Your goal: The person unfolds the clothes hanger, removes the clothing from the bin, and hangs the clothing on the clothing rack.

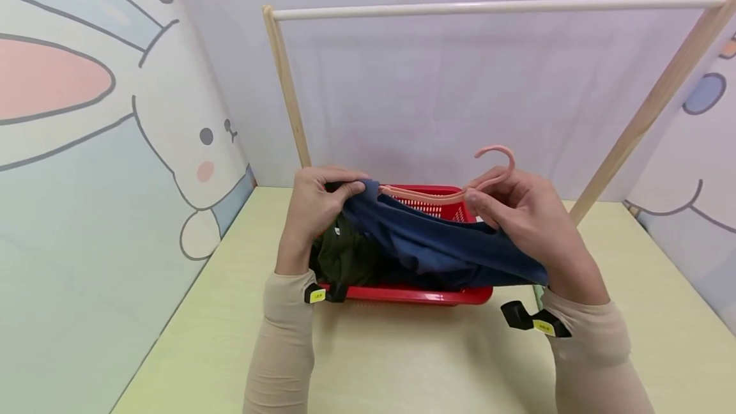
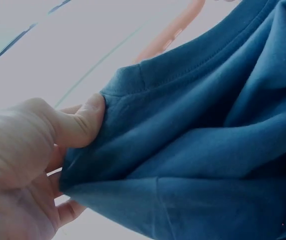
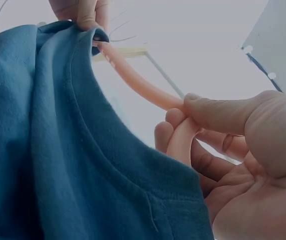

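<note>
A blue T-shirt (image 1: 425,241) is stretched between my two hands above a red basket (image 1: 402,294). My left hand (image 1: 316,200) pinches the shirt at its shoulder, beside the collar, thumb on top. A pink hanger (image 3: 137,85) has one arm running into the neck opening on the left side. With thumb and fingers, my right hand (image 1: 520,216) grips the hanger near the base of its hook, which curves up above the knuckles. In the left wrist view, the shirt's collar (image 2: 193,55) lies below part of the hanger. Cloth hides the hanger's left end.
Dark green clothing (image 1: 345,257) lies in the basket's left part. Behind stands a rack with a white rail (image 1: 494,7) and wooden posts (image 1: 655,104). A pale yellow-green table (image 1: 425,356) lies under everything, with rabbit-patterned walls (image 1: 172,114) at the sides.
</note>
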A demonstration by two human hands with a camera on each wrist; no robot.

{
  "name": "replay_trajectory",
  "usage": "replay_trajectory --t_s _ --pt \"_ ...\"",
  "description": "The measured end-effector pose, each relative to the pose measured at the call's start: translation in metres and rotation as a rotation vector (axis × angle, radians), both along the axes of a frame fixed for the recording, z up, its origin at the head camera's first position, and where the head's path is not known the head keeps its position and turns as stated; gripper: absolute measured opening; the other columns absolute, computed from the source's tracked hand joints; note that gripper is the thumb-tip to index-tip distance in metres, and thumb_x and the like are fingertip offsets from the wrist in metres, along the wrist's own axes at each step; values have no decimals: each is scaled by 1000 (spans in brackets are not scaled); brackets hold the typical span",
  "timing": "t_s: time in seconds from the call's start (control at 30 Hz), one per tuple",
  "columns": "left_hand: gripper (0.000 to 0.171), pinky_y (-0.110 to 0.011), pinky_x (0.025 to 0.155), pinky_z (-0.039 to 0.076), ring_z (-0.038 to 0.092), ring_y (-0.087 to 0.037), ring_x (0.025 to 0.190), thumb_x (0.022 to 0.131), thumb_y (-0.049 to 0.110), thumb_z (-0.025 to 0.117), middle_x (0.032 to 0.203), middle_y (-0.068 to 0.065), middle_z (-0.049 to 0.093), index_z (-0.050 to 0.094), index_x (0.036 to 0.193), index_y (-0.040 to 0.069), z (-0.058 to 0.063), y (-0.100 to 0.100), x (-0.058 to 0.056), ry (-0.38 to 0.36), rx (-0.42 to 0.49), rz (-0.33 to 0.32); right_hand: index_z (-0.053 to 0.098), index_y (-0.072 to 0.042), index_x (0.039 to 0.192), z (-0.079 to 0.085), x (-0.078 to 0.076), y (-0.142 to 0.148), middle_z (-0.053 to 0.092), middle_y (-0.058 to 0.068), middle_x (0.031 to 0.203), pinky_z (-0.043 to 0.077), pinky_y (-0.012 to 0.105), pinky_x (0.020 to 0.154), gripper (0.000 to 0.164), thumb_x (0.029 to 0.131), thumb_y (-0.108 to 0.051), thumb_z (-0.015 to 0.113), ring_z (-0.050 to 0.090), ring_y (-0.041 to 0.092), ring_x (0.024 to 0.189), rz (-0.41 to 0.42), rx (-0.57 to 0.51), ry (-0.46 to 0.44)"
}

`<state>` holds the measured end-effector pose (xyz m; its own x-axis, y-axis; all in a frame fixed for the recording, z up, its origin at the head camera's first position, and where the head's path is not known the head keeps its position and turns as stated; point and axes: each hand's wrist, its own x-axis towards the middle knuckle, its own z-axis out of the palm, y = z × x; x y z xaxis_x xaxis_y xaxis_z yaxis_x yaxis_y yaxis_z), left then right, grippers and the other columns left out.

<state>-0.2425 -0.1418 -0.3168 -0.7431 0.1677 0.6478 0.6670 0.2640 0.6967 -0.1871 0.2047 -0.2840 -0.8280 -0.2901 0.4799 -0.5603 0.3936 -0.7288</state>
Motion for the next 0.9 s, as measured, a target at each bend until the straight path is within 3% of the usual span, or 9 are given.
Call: replay_trajectory --t_s 0.17,0.33,0.5,0.9 --pt "12 -32 88 63 79 -22 96 97 0 84 104 -9 85 91 104 8 3 7 5 21 -43 33 84 -8 116 1 1 -1 77 3 102 55 25 60 12 107 -9 76 66 22 68 -14 10 7" --pt "11 -37 85 66 80 -22 95 97 1 84 103 -9 85 90 104 7 3 17 5 64 -87 13 83 -7 115 0 0 -4 80 -1 108 59 23 64 11 106 -9 77 75 17 79 -12 24 13" --pt "10 -40 86 67 81 -22 96 97 2 86 104 -9 85 91 104 7 2 25 5 97 -118 20 83 -8 114 0 -1 -5 80 -3 107 58 24 62 10 106 -11 77 75 15 80 -30 42 15" --pt "11 -36 92 66 82 -19 96 98 4 85 104 -9 86 90 106 8 1 43 9 83 -111 -30 85 -9 113 -3 0 -13 81 5 111 60 19 73 10 104 -8 79 77 12 85 -25 30 25"
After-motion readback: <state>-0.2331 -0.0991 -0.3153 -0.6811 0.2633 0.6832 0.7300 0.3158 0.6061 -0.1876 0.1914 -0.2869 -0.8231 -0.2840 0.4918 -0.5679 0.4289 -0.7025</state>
